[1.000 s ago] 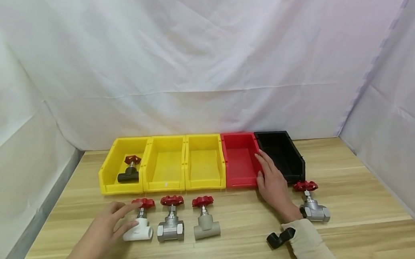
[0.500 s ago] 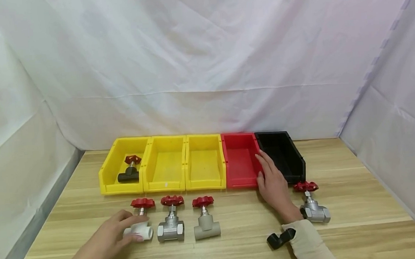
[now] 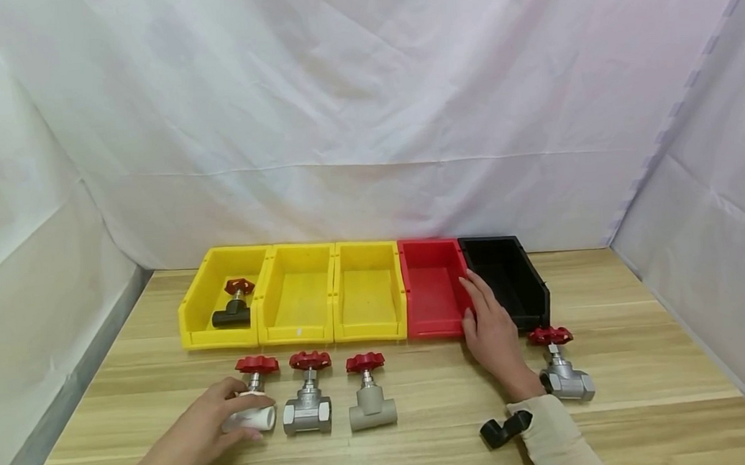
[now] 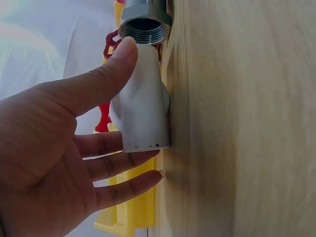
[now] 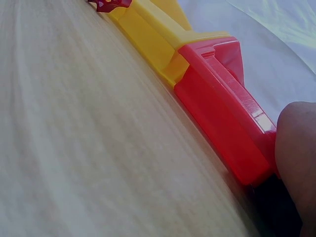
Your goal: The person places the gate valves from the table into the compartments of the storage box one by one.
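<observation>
My left hand [image 3: 220, 423] holds a white plastic gate valve [image 3: 259, 418] with a red handwheel by its body. Its thumb lies on the near side and its fingers on the far side, and the valve lies on the table. In the left wrist view the white valve body [image 4: 144, 106] shows between thumb [image 4: 111, 74] and fingers. My right hand [image 3: 491, 336] rests on the edge where the red bin [image 3: 434, 293] meets the black bin [image 3: 502, 281], fingers relaxed and holding nothing.
Right of the white valve stand a steel valve [image 3: 307, 410] and a grey plastic valve [image 3: 372, 407]. Another steel valve [image 3: 566, 379] lies beside my right wrist. Three yellow bins [image 3: 297, 334] adjoin the red one; the leftmost contains a black valve [image 3: 232, 314]. White cloth [image 3: 364, 118] hangs behind.
My left hand has come down from beside the white valve's handwheel to its body, and the fingers have closed round it. My right hand has stayed in place.
</observation>
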A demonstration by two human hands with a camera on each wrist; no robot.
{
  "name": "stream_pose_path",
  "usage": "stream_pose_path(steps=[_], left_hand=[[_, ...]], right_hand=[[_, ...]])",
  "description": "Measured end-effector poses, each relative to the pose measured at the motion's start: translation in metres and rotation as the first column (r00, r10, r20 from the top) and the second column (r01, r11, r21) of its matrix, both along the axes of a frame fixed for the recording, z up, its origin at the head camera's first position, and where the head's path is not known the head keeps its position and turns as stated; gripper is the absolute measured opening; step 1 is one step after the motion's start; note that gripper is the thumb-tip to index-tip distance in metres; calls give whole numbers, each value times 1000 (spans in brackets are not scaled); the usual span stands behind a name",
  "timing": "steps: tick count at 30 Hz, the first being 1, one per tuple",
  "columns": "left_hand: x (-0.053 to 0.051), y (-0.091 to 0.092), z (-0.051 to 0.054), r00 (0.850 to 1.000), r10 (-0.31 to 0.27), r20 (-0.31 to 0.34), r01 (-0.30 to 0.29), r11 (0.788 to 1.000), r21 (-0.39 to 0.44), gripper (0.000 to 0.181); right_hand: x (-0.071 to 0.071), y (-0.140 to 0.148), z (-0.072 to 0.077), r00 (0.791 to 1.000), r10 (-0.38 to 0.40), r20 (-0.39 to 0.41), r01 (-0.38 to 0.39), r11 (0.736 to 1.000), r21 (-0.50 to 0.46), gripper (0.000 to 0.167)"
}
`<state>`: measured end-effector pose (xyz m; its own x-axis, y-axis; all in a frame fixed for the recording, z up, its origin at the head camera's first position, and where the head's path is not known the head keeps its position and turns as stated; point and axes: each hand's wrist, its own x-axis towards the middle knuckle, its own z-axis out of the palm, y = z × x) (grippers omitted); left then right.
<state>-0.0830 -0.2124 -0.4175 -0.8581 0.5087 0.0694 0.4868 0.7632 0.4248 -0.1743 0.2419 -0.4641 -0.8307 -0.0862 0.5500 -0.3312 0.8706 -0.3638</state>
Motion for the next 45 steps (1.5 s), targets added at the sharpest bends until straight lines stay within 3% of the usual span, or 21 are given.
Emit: stream_pose_path(steps=[10,17,24,38,45], left_hand=[[0,5,1,995,67,71,-62,996,-59,36],[-2,5,2,998,32,49,-29,998,-58,33],[0,6,1,999,3,-37,-5,998,-59,35],[3,11,-2,997,57,-54,-63,992,-111,36],[3,12,7,992,105,-64,-113,986,-126,39]], right_hand=[[0,1,-1,1000,-4,4,3,1000,6,62],[0,1,0,1000,-1,5,1,1000,2,62],[0,1,0,1000,2,5,-2,1000,-4,61],[0,1,0,1000,7,1,-7,1000,-1,61],[0,1,-1,1000,9,0,-9,1000,-7,62]])
